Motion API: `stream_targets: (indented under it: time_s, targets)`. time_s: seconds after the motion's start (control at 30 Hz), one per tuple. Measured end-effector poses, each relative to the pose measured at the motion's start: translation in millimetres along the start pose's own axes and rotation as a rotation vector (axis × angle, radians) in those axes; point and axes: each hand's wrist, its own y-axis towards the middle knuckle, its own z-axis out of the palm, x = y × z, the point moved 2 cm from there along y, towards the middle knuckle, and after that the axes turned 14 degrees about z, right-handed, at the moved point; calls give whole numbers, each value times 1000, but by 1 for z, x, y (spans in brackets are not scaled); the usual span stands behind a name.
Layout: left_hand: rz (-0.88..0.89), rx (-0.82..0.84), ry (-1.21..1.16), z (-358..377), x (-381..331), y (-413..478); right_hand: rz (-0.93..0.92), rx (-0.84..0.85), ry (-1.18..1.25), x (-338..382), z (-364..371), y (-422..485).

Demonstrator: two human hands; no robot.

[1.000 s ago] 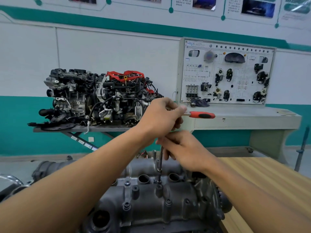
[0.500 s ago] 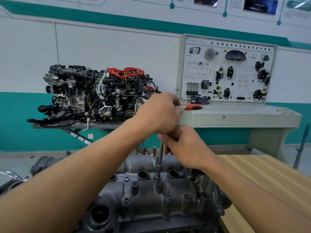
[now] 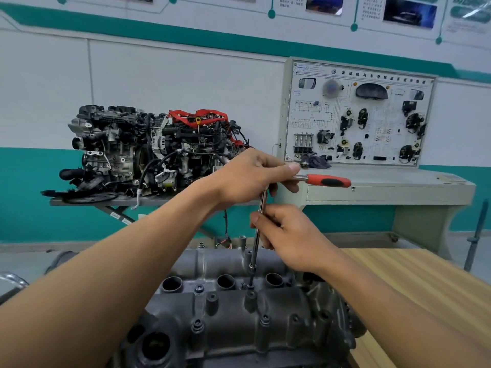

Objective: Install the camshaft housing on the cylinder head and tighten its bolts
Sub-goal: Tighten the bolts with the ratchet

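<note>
Head-worn view, forward and down

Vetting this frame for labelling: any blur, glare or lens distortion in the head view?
Head view: even, soft light, no hard shadows; glare streak on the top-right poster; wide-angle bending of the teal wall stripe and stretched forearms at the bottom edge; left hand, right hand, ratchet and extension bar fairly sharp; small print on the training board unreadably soft.
</note>
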Motion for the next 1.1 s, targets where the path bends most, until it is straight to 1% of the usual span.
stream_targets:
  time_s: [0.07, 0.13, 0.27, 0.33, 0.4, 0.47, 0.53, 0.67, 0.77, 0.9, 1.0, 1.1]
  targets:
    - [2, 54, -55, -1, 1, 1, 17, 1, -21, 0, -1, 0]
    - [16, 109, -88, -3, -1, 3, 62, 48, -85, 0, -3, 0]
    - [75, 218, -106, -3, -4, 2, 147, 258, -485, -4, 2, 1]
    - [97, 216, -141, -1, -3, -1, 168, 313, -600, -5, 7, 3]
    - [85, 140, -170, 5, 0, -4, 177, 341, -636, -5, 8, 5]
    - [36, 13, -222, 11, 4, -8, 150, 357, -638, -4, 8, 7]
    - [11, -106, -212, 12, 6, -11, 125, 355, -624, -3, 8, 8]
    - [49, -284, -125, -8, -10, -3, 51, 267, -453, 8, 7, 13]
    - [42, -320, -46, -26, -21, -6, 7, 266, -344, 22, 22, 17]
    - [-55, -331, 102, -37, -15, -31, 2, 346, -397, 30, 57, 16]
    - [-99, -349, 112, -37, -8, -49, 47, 385, -407, 26, 71, 13]
    - [-92, -380, 114, -37, -6, -55, 39, 371, -423, 25, 74, 11]
